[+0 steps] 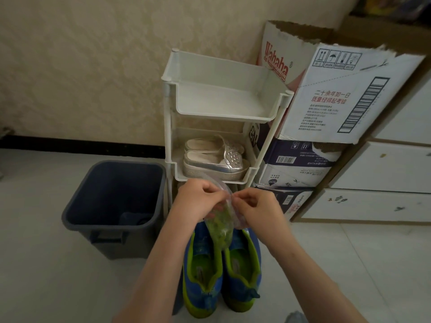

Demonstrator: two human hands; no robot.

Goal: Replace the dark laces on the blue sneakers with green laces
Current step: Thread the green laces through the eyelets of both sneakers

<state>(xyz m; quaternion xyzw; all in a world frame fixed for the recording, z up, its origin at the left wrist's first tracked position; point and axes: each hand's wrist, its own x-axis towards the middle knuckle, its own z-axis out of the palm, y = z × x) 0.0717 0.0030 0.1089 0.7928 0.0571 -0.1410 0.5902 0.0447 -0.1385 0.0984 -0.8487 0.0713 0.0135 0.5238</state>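
Pale floor (46, 287), lower centre: left hand (200, 198) and right hand (255, 206) pinch with their fingers the mouth of a flimsy, slippery bag (221, 185) of soft green laces (221, 231).

The bag (220, 238) is hiding the fronts of the sneakers (200, 292), and the green stuff (221, 220) inside is looking blurry.

A dark blue bin (112, 190) sits beside a white plastic rack (217, 96) holding silver slip-on shoes (210, 159); stacked cardboard boxes (326, 101) stand alongside.
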